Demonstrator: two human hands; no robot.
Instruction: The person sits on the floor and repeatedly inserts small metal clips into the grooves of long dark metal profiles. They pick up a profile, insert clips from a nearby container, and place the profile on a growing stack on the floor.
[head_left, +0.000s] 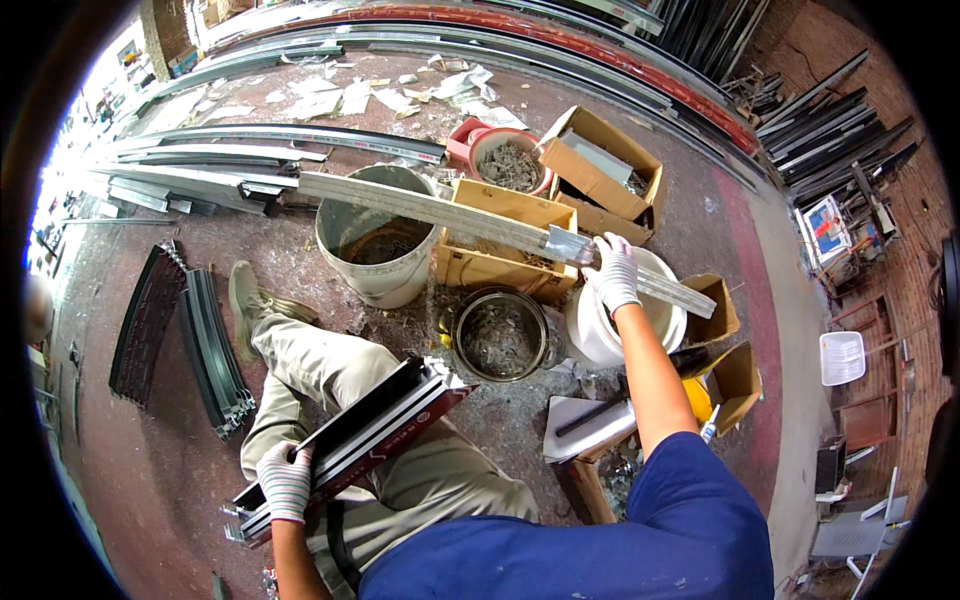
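Note:
My left hand (285,480), in a striped knit glove, is closed round the lower end of a bundle of metal profiles (375,430). The black, silver and dark red lengths lie slanted across my lap. My right hand (614,275), gloved the same way, reaches out over a white bucket (597,345). Its fingers are bent against a flat silver metal piece (570,246), which rests on a long grey bar (430,208). How far the fingers wrap round that piece is partly hidden. The bar spans a grey bucket (385,285), a wooden crate (470,268) and the white bucket.
A metal pot (502,335) of small scraps stands before my knees. Behind are a red tub (508,165) and a cardboard box (605,165). Dark profile stacks (212,350) lie left of my foot. Long profiles (300,140) and paper scraps (350,97) cover the floor farther off.

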